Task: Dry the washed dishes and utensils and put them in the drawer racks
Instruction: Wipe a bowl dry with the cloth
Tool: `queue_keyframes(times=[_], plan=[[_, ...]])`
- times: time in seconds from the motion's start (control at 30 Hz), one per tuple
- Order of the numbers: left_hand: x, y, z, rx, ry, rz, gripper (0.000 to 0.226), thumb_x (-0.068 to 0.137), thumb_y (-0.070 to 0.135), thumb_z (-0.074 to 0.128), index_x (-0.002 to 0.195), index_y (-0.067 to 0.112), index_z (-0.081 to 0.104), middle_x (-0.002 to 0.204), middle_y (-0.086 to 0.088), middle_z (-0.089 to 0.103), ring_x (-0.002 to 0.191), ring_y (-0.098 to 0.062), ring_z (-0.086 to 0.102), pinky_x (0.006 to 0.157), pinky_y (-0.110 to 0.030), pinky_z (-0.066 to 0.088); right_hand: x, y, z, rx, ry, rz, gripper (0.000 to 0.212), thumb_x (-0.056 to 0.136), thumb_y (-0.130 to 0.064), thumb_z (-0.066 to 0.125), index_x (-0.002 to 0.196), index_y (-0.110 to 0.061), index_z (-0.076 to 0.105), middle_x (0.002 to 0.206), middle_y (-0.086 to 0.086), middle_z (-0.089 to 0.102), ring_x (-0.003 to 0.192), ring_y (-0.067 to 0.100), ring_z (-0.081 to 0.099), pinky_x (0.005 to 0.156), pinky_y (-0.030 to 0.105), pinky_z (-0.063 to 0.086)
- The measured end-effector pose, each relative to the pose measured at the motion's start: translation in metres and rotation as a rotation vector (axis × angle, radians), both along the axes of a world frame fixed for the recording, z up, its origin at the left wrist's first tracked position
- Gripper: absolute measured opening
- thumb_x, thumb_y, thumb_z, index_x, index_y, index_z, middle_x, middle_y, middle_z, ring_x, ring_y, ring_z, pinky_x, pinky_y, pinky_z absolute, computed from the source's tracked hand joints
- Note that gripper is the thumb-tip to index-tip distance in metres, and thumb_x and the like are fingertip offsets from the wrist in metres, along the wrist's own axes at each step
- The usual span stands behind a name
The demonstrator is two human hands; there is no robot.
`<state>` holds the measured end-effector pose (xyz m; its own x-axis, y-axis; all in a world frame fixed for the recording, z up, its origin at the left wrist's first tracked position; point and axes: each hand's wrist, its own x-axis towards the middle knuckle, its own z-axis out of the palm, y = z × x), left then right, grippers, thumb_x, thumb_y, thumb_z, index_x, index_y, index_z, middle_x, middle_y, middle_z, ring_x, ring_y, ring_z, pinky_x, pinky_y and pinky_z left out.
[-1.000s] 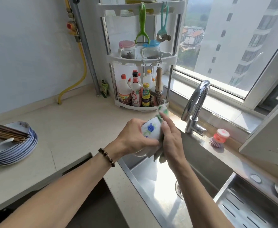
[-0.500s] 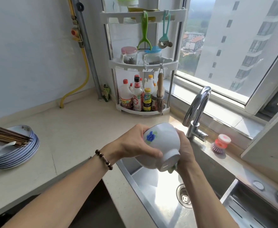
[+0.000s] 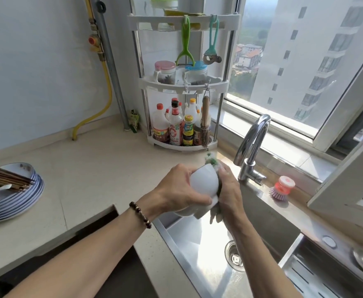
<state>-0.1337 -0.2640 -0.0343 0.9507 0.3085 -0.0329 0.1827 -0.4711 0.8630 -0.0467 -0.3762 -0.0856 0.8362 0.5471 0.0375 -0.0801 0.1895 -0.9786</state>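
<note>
drying a bowl point(image 3: 203, 183) over the sink point(image 3: 200, 250) right now. left hand point(image 3: 177, 191) has its fingers curled round the bowl's outside, holding it tipped on its side with the foot facing down toward the camera. right hand point(image 3: 229, 192) presses a green-white cloth point(image 3: 211, 161) against the far side, so i'd guess the mouth faces right, into that hand, though the rim is hidden. the plates point(image 3: 15, 198) with chopsticks point(image 3: 3, 178) sit well off to the left on the counter point(image 3: 86, 168), so the left hand is nearer to them. a dark opening under the counter edge might be the drawer, can't tell.
</note>
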Motion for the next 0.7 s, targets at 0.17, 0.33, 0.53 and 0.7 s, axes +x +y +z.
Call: queue_keyframes(times=[0.17, 0.33, 0.53, 0.7], plan=[[0.008, 0.008, -0.001, 0.058, -0.014, 0.079, 0.021, 0.067, 0.005, 0.087, 0.079, 0.012, 0.070, 0.078, -0.004, 0.072, 0.072, -0.024, 0.071, 0.057, -0.030, 0.057, -0.018, 0.007, -0.002, 0.015, -0.205, -0.019, 0.030, 0.098, -0.035, 0.047, 0.120, -0.039, 0.067, 0.127, 0.004, 0.060, 0.113, 0.021, 0.062, 0.088, 0.033, 0.056], [-0.001, 0.003, -0.007, 0.055, -0.049, 0.047, 0.027, 0.066, 0.005, 0.088, 0.086, 0.010, 0.071, 0.084, -0.005, 0.072, 0.073, -0.022, 0.072, 0.060, -0.032, 0.061, -0.005, 0.014, 0.002, 0.026, 0.001, -0.062, 0.026, 0.099, -0.036, 0.049, 0.112, -0.028, 0.070, 0.115, 0.016, 0.067, 0.086, 0.024, 0.071, 0.065, 0.038, 0.058], [0.001, 0.015, -0.005, 0.043, 0.015, 0.069, 0.026, 0.065, 0.003, 0.088, 0.081, 0.013, 0.070, 0.080, -0.004, 0.072, 0.073, -0.026, 0.072, 0.057, -0.030, 0.058, -0.012, 0.021, -0.009, -0.073, -0.274, -0.020, 0.028, 0.097, -0.035, 0.047, 0.117, -0.033, 0.067, 0.120, 0.001, 0.061, 0.109, 0.018, 0.062, 0.090, 0.029, 0.053], [-0.010, 0.015, 0.002, 0.070, 0.075, -0.133, 0.037, 0.068, 0.008, 0.088, 0.100, 0.009, 0.069, 0.096, -0.003, 0.069, 0.080, -0.019, 0.072, 0.064, -0.027, 0.060, -0.003, 0.008, -0.004, 0.059, 0.183, 0.048, 0.025, 0.103, -0.027, 0.046, 0.111, -0.014, 0.066, 0.098, 0.013, 0.069, 0.083, 0.032, 0.066, 0.055, 0.035, 0.056]])
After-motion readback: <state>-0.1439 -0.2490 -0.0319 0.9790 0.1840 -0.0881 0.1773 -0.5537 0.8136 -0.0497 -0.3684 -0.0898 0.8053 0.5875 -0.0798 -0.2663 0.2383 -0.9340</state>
